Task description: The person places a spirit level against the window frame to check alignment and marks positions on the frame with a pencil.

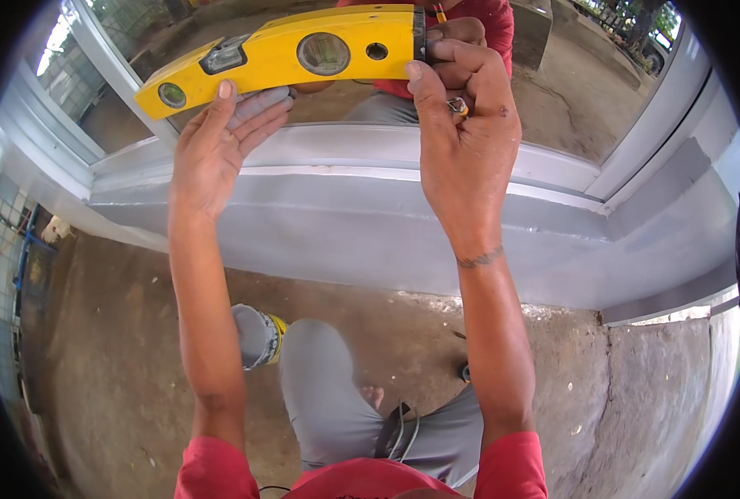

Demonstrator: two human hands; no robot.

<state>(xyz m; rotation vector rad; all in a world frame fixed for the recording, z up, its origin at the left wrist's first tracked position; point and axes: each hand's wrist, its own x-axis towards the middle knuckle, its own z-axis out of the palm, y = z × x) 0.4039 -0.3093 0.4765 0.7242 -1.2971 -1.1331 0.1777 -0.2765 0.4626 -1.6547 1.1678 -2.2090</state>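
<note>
Yellow level (274,62) lies crosswise above the bottom edge of the window frame (336,148). My right hand (472,125) grips its right end; left hand (212,143) props its underside.

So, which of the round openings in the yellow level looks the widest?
The middle window, between the small hole near the right hand and the left-end window; both of those look narrower.

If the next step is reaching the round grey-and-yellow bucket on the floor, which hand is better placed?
Probably the left hand: the bucket stands on that side, while the right hand grips the long yellow spirit level's right end.
</note>
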